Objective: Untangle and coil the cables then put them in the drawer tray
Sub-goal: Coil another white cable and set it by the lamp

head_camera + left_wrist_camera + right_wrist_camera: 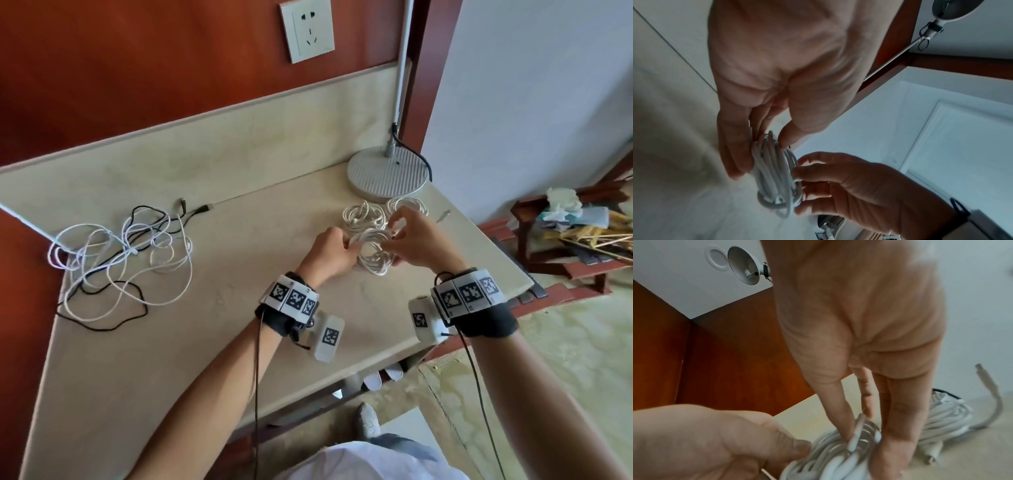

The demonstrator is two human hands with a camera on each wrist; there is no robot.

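A white coiled cable (371, 251) is held just above the beige tabletop (239, 308) between both hands. My left hand (330, 248) pinches its left side; the left wrist view shows thumb and fingers (735, 146) clamped on the coil (774, 175). My right hand (409, 240) grips the coil's right side and pinches the cable's end plug (856, 434) against the loops. Two finished white coils (364, 216) (407, 205) lie just beyond. A tangle of white and black cables (120, 260) sprawls at the table's left. No drawer tray shows.
A round grey lamp base (388, 174) with its pole stands at the back right, close behind the coils. A wall socket (306, 29) sits on the red panel. The table's right edge drops to a red wooden rack (565, 253) with clutter.
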